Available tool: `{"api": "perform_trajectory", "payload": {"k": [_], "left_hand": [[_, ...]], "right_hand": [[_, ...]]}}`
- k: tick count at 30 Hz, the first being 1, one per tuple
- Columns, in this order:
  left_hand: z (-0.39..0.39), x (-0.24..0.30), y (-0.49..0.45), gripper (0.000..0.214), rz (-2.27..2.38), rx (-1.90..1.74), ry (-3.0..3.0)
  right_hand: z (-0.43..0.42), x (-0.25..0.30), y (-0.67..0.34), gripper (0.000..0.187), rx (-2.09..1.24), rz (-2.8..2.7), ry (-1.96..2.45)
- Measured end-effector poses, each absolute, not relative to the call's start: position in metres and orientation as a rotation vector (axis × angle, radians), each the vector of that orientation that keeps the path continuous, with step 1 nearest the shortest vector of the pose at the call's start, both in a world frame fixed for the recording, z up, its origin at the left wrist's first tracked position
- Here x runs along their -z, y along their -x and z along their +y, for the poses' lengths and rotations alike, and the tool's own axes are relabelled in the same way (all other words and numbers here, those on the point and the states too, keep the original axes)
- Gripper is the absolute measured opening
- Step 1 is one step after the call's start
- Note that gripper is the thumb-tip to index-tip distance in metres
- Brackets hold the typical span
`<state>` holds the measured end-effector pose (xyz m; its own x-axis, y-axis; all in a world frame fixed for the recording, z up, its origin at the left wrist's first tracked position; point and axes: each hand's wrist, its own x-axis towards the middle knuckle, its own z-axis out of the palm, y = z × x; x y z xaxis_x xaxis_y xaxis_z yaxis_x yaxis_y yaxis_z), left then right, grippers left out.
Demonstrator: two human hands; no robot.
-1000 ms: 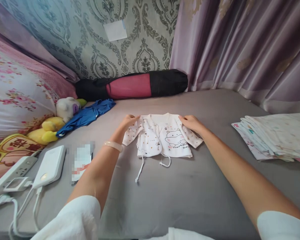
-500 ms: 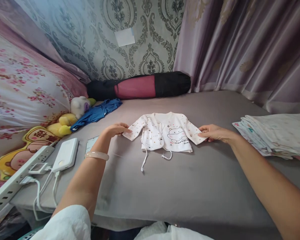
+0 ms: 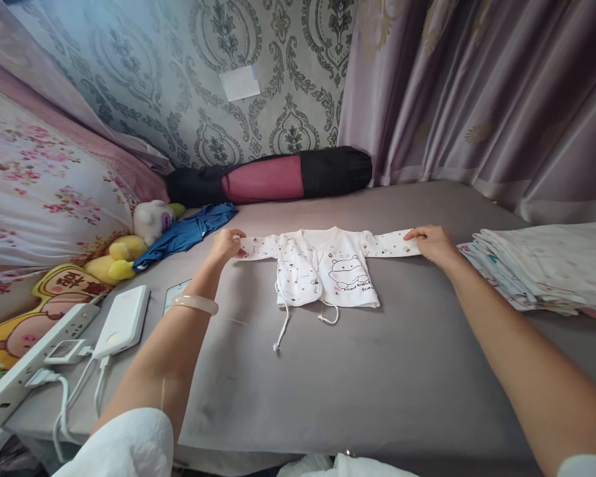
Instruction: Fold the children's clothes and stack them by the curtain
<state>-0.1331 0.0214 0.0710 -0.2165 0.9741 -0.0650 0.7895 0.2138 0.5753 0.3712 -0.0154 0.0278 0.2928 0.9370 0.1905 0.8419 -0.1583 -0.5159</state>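
Note:
A small white baby shirt (image 3: 322, 268) lies front up on the grey sheet (image 3: 347, 377), with a printed animal, lettering and two tie strings at its lower front. My left hand (image 3: 228, 244) pinches the cuff of the sleeve on the left. The other cuff is held between the fingers and thumb of my right hand (image 3: 430, 244). Both sleeves stretch straight out sideways, nearly level with the shirt's shoulders.
To the right lies a stack of folded cloths (image 3: 551, 265). A blue garment (image 3: 186, 235), plush toys (image 3: 112, 258), a power bank (image 3: 122, 321), a phone (image 3: 173, 295) and a power strip (image 3: 40, 361) line the left. A black and red bag (image 3: 263, 177) rests against the wall.
Both hands have moved up, away from me, carrying the cuffs. The sleeves went from slanting downward to straight out sideways. The view has shifted slightly.

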Motion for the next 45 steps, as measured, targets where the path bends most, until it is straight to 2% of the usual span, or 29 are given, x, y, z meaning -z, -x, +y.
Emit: {"api": "perform_trajectory", "payload": {"k": [5, 12, 15, 19, 21, 23, 25, 28, 30, 34, 36, 40, 45], "left_hand": [[0.028, -0.064, 0.133, 0.051, 2.180, -0.606, -1.886], [0.034, -0.034, 0.132, 0.059, 2.076, -0.640, -2.060], [0.025, -0.027, 0.127, 0.057, 2.064, -0.722, -2.041], [-0.011, -0.032, 0.115, 0.044, 1.970, -0.813, -2.063], [-0.036, -0.039, 0.107, 0.049, 1.778, -0.651, -2.045], [-0.062, -0.044, 0.099, 0.066, 1.506, -0.444, -1.951], [-0.082, -0.046, 0.091, 0.085, 1.335, -0.291, -1.943], [-0.098, -0.044, 0.080, 0.096, 1.346, -0.273, -2.028], [-0.100, -0.040, 0.075, 0.087, 1.426, -0.324, -2.032], [-0.099, -0.032, 0.070, 0.045, 1.565, -0.482, -1.951], [-0.100, -0.030, 0.069, 0.033, 1.629, -0.577, -1.932], [-0.103, -0.026, 0.067, 0.033, 1.637, -0.711, -1.712], [-0.110, -0.029, 0.069, 0.055, 1.437, -0.732, -1.477]], "right_hand": [[-0.018, -0.018, -0.360, 0.040, 0.002, -1.708, 2.169], [-0.022, -0.007, -0.348, 0.042, 0.077, -1.764, 2.297], [-0.025, -0.008, -0.346, 0.043, 0.040, -1.792, 2.302], [-0.046, -0.022, -0.335, 0.048, 0.126, -1.736, 2.257], [-0.064, -0.031, -0.326, 0.046, -0.021, -1.808, 2.170], [-0.083, -0.037, -0.316, 0.047, -0.435, -1.910, 2.064], [-0.102, -0.040, -0.307, 0.059, -0.780, -2.023, 1.927], [-0.121, -0.040, -0.295, 0.072, -0.901, -2.174, 1.808], [-0.126, -0.038, -0.287, 0.068, -0.851, -2.186, 1.785], [-0.126, -0.034, -0.266, 0.047, -0.708, -1.996, 1.824], [-0.126, -0.033, -0.257, 0.036, -0.626, -1.893, 1.864], [-0.131, -0.038, -0.246, 0.034, -0.540, -1.850, 2.014], [-0.142, -0.041, -0.240, 0.044, -0.555, -1.854, 2.094]]}}
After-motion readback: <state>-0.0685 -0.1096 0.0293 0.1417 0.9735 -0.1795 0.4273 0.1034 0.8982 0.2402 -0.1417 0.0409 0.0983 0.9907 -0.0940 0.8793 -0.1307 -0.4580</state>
